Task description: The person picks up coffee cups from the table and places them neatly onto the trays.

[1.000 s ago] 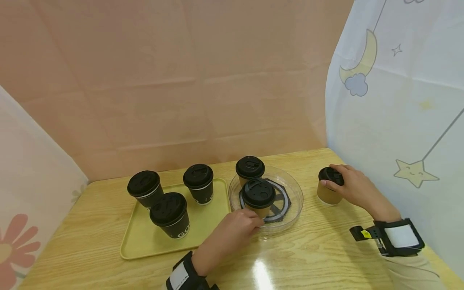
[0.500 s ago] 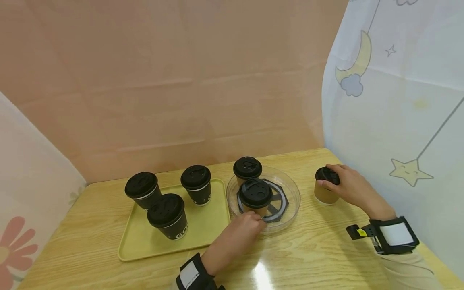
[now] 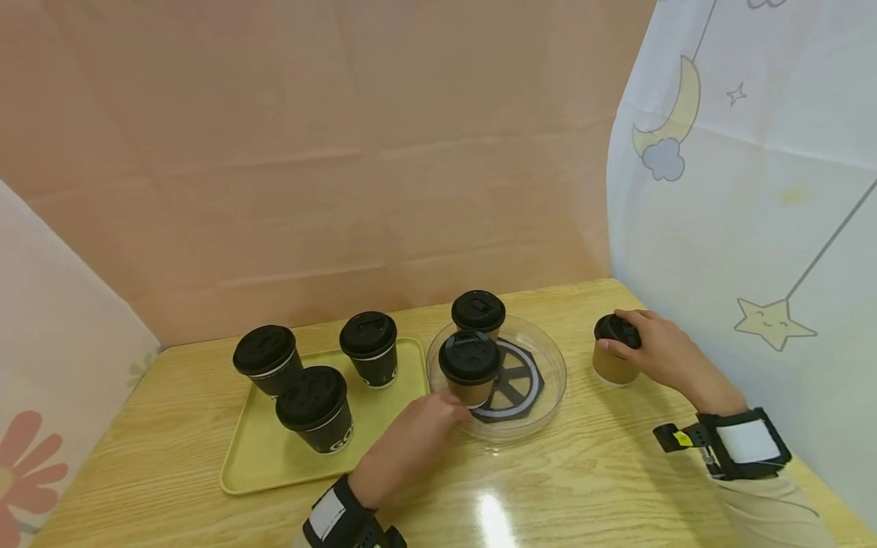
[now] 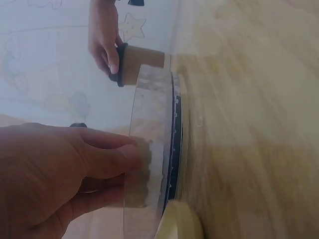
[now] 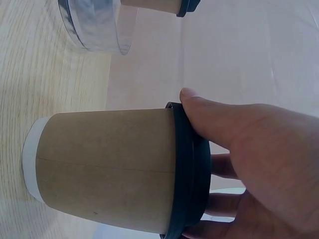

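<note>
My left hand [image 3: 418,434] pinches the near left rim of a clear round turntable tray [image 3: 558,384], thumb and fingertips at its wall in the left wrist view. Two brown paper cups with black lids stand in this tray, a front cup [image 3: 471,392] close to my left fingers and a back cup [image 3: 478,310] behind it. Off to the right, my right hand [image 3: 661,350] grips the black lid [image 5: 192,174] of another brown cup [image 5: 107,167] from above. That cup stands upright on the table, its white bottom edge against the wood.
A yellow tray [image 3: 390,441] lies left of the clear one, near its rim. On it stand three black cups with black lids: a back left cup [image 3: 267,354], a front cup [image 3: 318,411] and a right cup [image 3: 370,346]. Fabric walls [image 3: 308,190] enclose the table.
The clear tray has turned: its front cup has shifted left and its back cup right. My left hand has moved left along with the rim. The right hand stays on its cup.
</note>
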The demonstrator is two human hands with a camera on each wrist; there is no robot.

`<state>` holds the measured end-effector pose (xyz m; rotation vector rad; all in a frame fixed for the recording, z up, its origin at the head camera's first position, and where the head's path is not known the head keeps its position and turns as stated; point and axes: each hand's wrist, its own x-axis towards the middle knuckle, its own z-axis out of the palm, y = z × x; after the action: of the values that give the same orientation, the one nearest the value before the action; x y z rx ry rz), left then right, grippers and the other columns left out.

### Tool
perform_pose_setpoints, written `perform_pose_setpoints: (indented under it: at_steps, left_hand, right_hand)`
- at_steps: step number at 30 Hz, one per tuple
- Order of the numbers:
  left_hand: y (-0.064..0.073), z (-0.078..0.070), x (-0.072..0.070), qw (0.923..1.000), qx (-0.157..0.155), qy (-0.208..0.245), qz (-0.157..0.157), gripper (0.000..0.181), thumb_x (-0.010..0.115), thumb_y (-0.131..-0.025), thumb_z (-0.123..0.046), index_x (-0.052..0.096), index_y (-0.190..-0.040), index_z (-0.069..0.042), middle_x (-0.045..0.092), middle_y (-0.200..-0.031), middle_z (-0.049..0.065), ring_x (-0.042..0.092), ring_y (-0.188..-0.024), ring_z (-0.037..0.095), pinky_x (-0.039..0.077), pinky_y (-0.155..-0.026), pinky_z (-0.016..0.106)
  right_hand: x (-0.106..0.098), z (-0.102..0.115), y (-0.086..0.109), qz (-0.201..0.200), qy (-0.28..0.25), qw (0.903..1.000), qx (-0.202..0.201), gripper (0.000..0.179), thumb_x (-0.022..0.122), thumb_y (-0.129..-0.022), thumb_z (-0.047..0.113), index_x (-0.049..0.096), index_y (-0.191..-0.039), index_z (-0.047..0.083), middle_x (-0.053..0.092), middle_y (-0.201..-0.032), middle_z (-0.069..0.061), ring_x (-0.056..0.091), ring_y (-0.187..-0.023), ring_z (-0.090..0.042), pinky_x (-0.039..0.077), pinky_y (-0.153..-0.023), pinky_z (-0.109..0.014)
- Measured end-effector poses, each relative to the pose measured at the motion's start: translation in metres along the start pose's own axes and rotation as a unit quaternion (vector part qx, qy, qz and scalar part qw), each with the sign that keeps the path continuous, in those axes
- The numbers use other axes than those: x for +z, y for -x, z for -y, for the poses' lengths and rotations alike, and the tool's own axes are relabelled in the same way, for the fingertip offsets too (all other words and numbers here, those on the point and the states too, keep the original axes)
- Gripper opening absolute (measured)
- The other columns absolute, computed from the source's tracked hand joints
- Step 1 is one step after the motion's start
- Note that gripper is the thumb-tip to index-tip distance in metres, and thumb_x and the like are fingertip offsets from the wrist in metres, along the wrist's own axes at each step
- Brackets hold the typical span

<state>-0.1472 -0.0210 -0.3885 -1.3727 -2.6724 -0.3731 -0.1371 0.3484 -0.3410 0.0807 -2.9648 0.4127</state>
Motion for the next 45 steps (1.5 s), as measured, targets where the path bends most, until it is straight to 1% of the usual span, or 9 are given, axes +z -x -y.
perform_pose_setpoints:
  at_steps: [3, 9, 13, 18, 23, 30, 37, 42, 45]
  left_hand:
    - [0.002, 0.007, -0.003, 0.9999, -0.004, 0.012, -0.004, 0.025, 0.063, -0.089, 0.0, 0.077, -0.098, -0.019, 0.072, -0.096, -0.007, 0.065, -0.091, 0.005, 0.054, -0.075, 0.018]
    - [0.004, 0.015, -0.007, 0.9998, -0.004, 0.012, -0.012, 0.03, 0.062, -0.088, 0.005, 0.078, -0.097, -0.019, 0.073, -0.097, -0.005, 0.069, -0.092, 0.009, 0.056, -0.077, 0.021]
    - [0.004, 0.014, -0.006, 0.9998, 0.013, 0.004, -0.017, 0.028, 0.063, -0.088, 0.005, 0.077, -0.097, -0.016, 0.073, -0.097, -0.004, 0.069, -0.092, 0.01, 0.056, -0.076, 0.02]
    - [0.004, 0.002, -0.007, 0.9987, 0.041, -0.005, -0.03, 0.021, 0.064, -0.09, 0.0, 0.074, -0.103, -0.014, 0.071, -0.101, -0.003, 0.068, -0.096, 0.011, 0.055, -0.079, 0.018]
    - [-0.003, -0.015, -0.007, 0.9984, 0.048, -0.016, -0.026, 0.017, 0.066, -0.093, -0.011, 0.073, -0.108, -0.013, 0.071, -0.103, -0.004, 0.066, -0.096, 0.01, 0.054, -0.082, 0.017]
    - [-0.015, -0.03, 0.0, 0.995, 0.079, -0.043, -0.043, 0.011, 0.068, -0.091, -0.015, 0.073, -0.101, -0.015, 0.07, -0.094, -0.006, 0.063, -0.087, 0.007, 0.05, -0.076, 0.012]
    - [-0.018, -0.032, 0.01, 0.9944, 0.078, -0.065, -0.025, 0.017, 0.065, -0.091, -0.005, 0.075, -0.098, -0.017, 0.072, -0.091, -0.007, 0.064, -0.081, 0.004, 0.051, -0.071, 0.013]
    - [-0.017, -0.03, 0.009, 0.9961, 0.067, -0.055, -0.019, 0.019, 0.067, -0.089, -0.002, 0.075, -0.097, -0.017, 0.072, -0.09, -0.007, 0.063, -0.08, 0.003, 0.05, -0.07, 0.012]
    - [-0.013, -0.026, 0.007, 0.9984, 0.046, -0.033, -0.004, 0.021, 0.066, -0.089, -0.002, 0.075, -0.101, -0.018, 0.071, -0.094, -0.008, 0.063, -0.084, 0.003, 0.05, -0.072, 0.012]
  right_hand:
    - [0.0, 0.0, 0.0, 0.0, 0.001, 1.0, 0.0, 0.077, 0.06, -0.094, 0.047, 0.041, -0.14, -0.012, 0.042, -0.136, -0.041, 0.042, -0.12, -0.061, 0.04, -0.092, -0.07]
    - [0.001, 0.001, 0.0, -0.004, 0.001, 1.0, 0.001, 0.076, 0.061, -0.094, 0.046, 0.042, -0.14, -0.011, 0.043, -0.137, -0.04, 0.042, -0.12, -0.061, 0.04, -0.093, -0.07]
    - [0.001, 0.001, 0.001, -0.002, 0.001, 1.0, 0.0, 0.076, 0.061, -0.094, 0.046, 0.042, -0.14, -0.012, 0.042, -0.137, -0.041, 0.042, -0.121, -0.061, 0.04, -0.094, -0.07]
    - [0.001, 0.002, 0.0, -0.001, -0.002, 1.0, 0.0, 0.076, 0.061, -0.093, 0.045, 0.042, -0.14, -0.012, 0.042, -0.137, -0.041, 0.042, -0.121, -0.061, 0.04, -0.094, -0.069]
    - [0.001, 0.001, 0.0, -0.001, -0.002, 1.0, -0.003, 0.077, 0.061, -0.093, 0.046, 0.042, -0.139, -0.012, 0.042, -0.137, -0.041, 0.042, -0.12, -0.061, 0.041, -0.093, -0.07]
    - [-0.001, 0.002, 0.001, -0.008, 0.001, 0.9999, -0.007, 0.075, 0.063, -0.093, 0.042, 0.042, -0.139, -0.013, 0.043, -0.136, -0.041, 0.043, -0.12, -0.061, 0.041, -0.094, -0.069]
    - [0.0, 0.001, 0.0, -0.006, 0.007, 0.9999, -0.006, 0.076, 0.062, -0.093, 0.045, 0.043, -0.138, -0.013, 0.044, -0.135, -0.041, 0.044, -0.119, -0.061, 0.041, -0.093, -0.069]
    - [0.0, 0.002, 0.0, -0.007, 0.009, 0.9999, -0.004, 0.075, 0.062, -0.093, 0.045, 0.043, -0.139, -0.012, 0.044, -0.135, -0.041, 0.044, -0.119, -0.061, 0.042, -0.093, -0.069]
    - [0.0, 0.002, 0.0, -0.007, 0.01, 0.9999, -0.005, 0.076, 0.062, -0.093, 0.045, 0.043, -0.138, -0.012, 0.044, -0.135, -0.041, 0.044, -0.119, -0.061, 0.042, -0.093, -0.069]
